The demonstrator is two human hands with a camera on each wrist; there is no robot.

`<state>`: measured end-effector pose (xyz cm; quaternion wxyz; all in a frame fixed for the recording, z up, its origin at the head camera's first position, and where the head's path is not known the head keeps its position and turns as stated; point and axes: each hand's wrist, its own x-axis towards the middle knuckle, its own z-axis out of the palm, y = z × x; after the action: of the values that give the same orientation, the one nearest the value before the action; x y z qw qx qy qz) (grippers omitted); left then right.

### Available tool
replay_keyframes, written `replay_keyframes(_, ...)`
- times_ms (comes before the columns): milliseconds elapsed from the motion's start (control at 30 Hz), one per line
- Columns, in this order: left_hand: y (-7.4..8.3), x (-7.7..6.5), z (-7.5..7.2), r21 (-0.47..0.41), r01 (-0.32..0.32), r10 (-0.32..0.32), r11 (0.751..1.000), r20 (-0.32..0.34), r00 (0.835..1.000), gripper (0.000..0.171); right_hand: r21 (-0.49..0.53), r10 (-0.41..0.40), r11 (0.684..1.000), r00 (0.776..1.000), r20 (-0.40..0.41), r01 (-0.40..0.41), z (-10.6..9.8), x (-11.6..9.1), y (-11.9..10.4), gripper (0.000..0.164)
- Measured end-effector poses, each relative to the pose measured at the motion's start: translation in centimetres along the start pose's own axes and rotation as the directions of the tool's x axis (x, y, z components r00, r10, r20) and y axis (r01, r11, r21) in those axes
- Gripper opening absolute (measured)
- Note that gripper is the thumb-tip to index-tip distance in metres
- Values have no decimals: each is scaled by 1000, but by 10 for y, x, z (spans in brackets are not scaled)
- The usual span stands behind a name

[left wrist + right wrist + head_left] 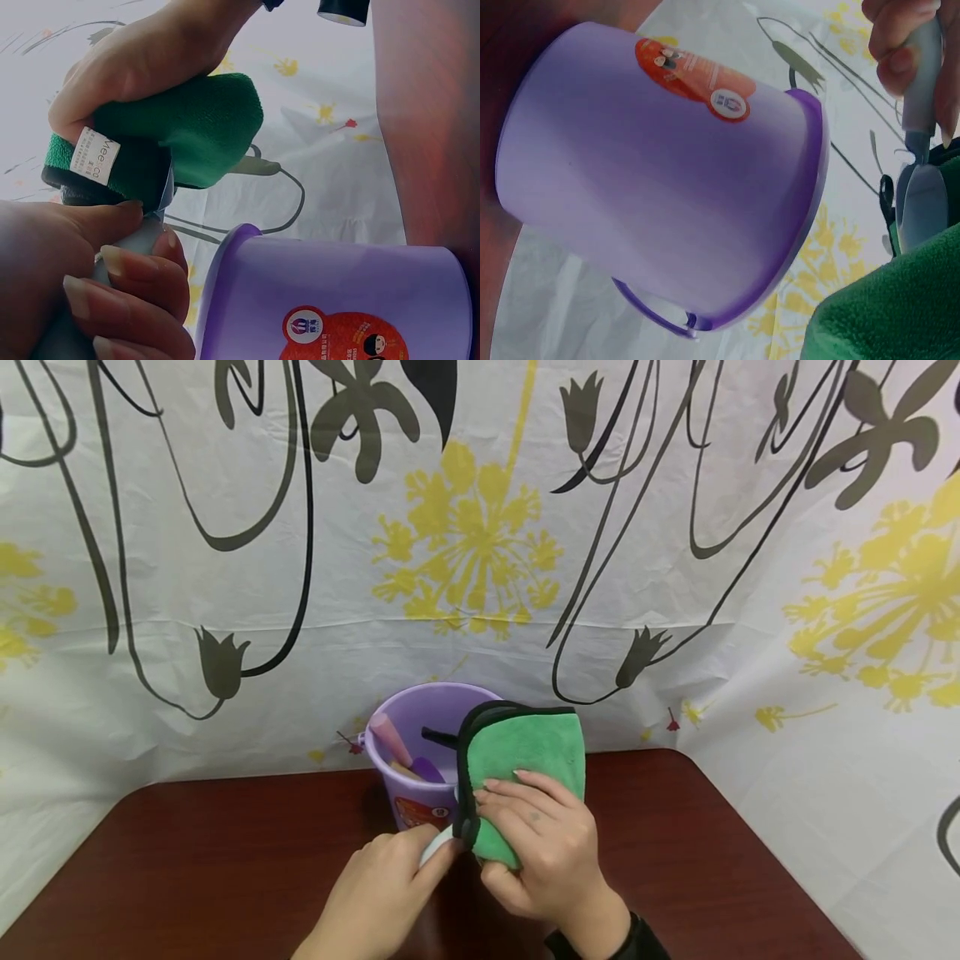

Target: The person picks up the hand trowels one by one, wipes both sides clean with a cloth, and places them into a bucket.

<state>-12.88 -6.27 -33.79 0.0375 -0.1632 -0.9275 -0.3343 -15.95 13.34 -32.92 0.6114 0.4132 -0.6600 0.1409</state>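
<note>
My left hand (pixel 382 885) grips the pale grey handle (pixel 924 90) of a scoop. The scoop's concave grey head (pixel 924 202) goes into the folds of a green cloth (pixel 536 739) with black edging. My right hand (pixel 551 847) holds that cloth around the head, fingers laid over its top and thumb below. A white label (pixel 95 155) shows on the cloth, and a black loop (pixel 438 737) sticks out from its side. Both hands are in front of a purple bucket (pixel 667 165), the cloth overlapping its right rim in the head view.
The bucket stands upright at the back of a dark red-brown table (pixel 262 860). Inside it are a pink item (pixel 390 739) and a purple piece (pixel 426 769). A flower-patterned sheet (pixel 337 568) hangs right behind the table.
</note>
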Motion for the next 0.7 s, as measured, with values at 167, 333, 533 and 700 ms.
replay_keyframes(167,1,-1,-3,20,21,-21,1000,-23,1000,44,-8,8,1000,1000,-24,-8,-2,1,5,38)
replay_keyframes(333,2,-2,-4,28,32,-31,999,-31,999,46,-10,31,999,997,-67,-31,-3,0,9,35)
replay_keyframes(533,1,-2,-5,30,43,-42,999,-32,999,48,-16,78,997,990,-114,-80,-6,-1,12,33)
replay_keyframes(700,1,-2,-6,32,42,-41,999,-38,998,47,-30,116,992,982,-146,-122,-10,-1,16,34)
